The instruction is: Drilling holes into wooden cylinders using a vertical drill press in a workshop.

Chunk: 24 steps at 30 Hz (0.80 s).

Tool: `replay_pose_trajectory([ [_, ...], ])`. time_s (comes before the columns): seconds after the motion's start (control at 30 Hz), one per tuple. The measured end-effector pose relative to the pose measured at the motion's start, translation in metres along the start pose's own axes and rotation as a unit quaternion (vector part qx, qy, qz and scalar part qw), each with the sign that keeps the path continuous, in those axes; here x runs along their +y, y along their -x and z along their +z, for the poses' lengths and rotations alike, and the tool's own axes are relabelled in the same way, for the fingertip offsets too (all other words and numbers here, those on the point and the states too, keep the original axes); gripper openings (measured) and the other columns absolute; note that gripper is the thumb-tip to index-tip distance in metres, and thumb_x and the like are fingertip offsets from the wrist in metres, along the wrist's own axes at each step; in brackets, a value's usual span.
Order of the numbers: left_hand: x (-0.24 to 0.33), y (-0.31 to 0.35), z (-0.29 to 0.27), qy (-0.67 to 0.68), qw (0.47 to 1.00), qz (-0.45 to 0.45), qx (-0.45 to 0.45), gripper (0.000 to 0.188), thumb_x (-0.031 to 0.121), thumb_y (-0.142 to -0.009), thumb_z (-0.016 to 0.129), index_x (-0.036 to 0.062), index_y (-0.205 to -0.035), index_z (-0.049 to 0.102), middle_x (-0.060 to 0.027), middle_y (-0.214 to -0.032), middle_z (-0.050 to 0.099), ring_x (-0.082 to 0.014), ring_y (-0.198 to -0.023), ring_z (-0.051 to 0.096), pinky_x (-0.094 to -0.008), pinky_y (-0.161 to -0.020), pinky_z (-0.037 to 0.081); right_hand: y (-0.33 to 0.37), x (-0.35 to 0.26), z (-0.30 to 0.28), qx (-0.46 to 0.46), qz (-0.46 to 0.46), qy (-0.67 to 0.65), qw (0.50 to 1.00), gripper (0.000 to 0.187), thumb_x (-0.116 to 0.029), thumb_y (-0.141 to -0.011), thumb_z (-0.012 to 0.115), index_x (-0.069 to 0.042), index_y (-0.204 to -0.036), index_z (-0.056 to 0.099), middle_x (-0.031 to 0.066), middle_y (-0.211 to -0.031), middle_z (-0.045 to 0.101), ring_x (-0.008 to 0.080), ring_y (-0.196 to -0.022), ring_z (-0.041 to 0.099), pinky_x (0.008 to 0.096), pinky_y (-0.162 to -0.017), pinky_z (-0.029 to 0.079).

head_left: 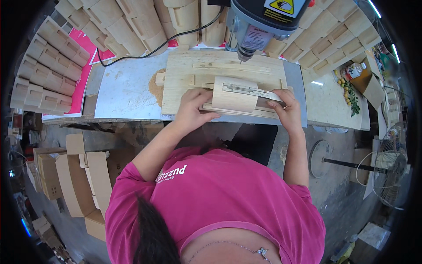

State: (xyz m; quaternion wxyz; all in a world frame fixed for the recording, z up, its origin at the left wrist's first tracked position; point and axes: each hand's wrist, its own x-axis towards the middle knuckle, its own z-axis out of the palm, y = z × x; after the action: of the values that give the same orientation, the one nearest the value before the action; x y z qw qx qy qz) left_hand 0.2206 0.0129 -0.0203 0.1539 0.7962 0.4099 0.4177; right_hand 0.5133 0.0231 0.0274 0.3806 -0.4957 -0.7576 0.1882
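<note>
A pale, curved wooden piece lies on a wooden board under the drill press, its rounded side up. Along its top runs a thin, slotted strip, like a template. My left hand is closed about the left end of the curved piece, thumb at the near side and fingers at the far side. At the other end, my right hand pinches the strip's right end between thumb and fingers. The drill chuck with a thin bit hangs beyond the piece, apart from it.
The drill press stands at the back, its black cable curving left. Stacked curved wooden pieces line the left and back. Sawdust lies beside the base board. Fruit sits at right; a cardboard box and fan stand below.
</note>
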Motion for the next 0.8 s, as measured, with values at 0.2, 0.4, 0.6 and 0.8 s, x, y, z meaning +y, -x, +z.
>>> replay_pose_trajectory([
  [0.2, -0.012, -0.01, 0.026, -0.115, 0.989, -0.084, 0.046, 0.053, 0.031, -0.056, 0.075, 0.0093, -0.102, 0.061, -0.0057, -0.09, 0.058, -0.0241, -0.091, 0.049, -0.041, -0.083, 0.03, -0.03, 0.016, 0.004, 0.013, 0.016, 0.005, 1.0, 0.031, -0.002, -0.066, 0.069, 0.0, -0.096, 0.062, 0.0128, -0.087, 0.06, 0.0261, -0.081, 0.057, 0.0309, -0.072, 0.045],
  [0.4, -0.032, -0.03, 0.014, -0.118, 0.988, -0.09, 0.035, 0.05, 0.032, -0.057, 0.075, 0.0121, -0.102, 0.062, -0.0006, -0.081, 0.056, -0.0211, -0.085, 0.049, -0.0383, -0.081, 0.027, -0.064, 0.029, 0.018, -0.017, 0.03, -0.005, 0.999, 0.032, -0.004, -0.068, 0.07, 0.0, -0.099, 0.061, 0.0121, -0.092, 0.061, 0.024, -0.087, 0.056, 0.0296, -0.075, 0.046],
  [0.6, -0.049, -0.022, 0.001, -0.079, 0.994, -0.082, 0.002, 0.044, 0.03, -0.061, 0.074, 0.0116, -0.099, 0.063, -0.0006, -0.077, 0.053, -0.0196, -0.082, 0.049, -0.0356, -0.083, 0.027, -0.07, 0.0, 0.012, -0.029, 0.04, -0.086, 0.995, 0.036, -0.005, -0.073, 0.067, -0.002, -0.108, 0.058, 0.0089, -0.101, 0.058, 0.0191, -0.094, 0.055, 0.029, -0.08, 0.045],
  [0.8, -0.049, -0.024, 0.003, -0.071, 0.996, -0.056, 0.001, 0.045, 0.03, -0.062, 0.073, 0.0109, -0.101, 0.062, -0.0009, -0.078, 0.053, -0.0186, -0.082, 0.05, -0.0352, -0.081, 0.028, -0.143, -0.06, -0.069, 0.276, -0.134, -0.12, 0.944, 0.032, -0.019, -0.088, 0.054, -0.005, -0.115, 0.053, 0.0094, -0.112, 0.055, 0.0207, -0.104, 0.053, 0.0304, -0.088, 0.044],
])
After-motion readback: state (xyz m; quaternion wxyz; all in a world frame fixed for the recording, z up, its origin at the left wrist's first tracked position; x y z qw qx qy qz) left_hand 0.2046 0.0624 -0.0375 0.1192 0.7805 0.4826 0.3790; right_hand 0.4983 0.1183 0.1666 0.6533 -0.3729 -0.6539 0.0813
